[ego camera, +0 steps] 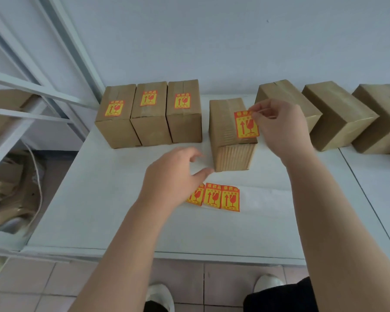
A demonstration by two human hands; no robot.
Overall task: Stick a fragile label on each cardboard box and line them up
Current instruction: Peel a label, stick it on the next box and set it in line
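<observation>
Three labelled cardboard boxes (149,113) stand side by side at the back left of the white table (104,199). A fourth box (230,136) stands alone in the middle. My right hand (282,129) pinches the top edge of a red-and-yellow fragile label (245,124), which hangs over that box's top face. My left hand (176,176) hovers with relaxed fingers just left of the box's front lower corner; its thumb tip is near that corner. A strip of three labels (221,198) lies on the table, partly hidden under my left hand.
Three unlabelled boxes (338,113) lean in a row at the back right along the wall. A white shelf frame (32,97) with cardboard scraps stands to the left. The table's front edge is close to me, with tiled floor and my shoes below.
</observation>
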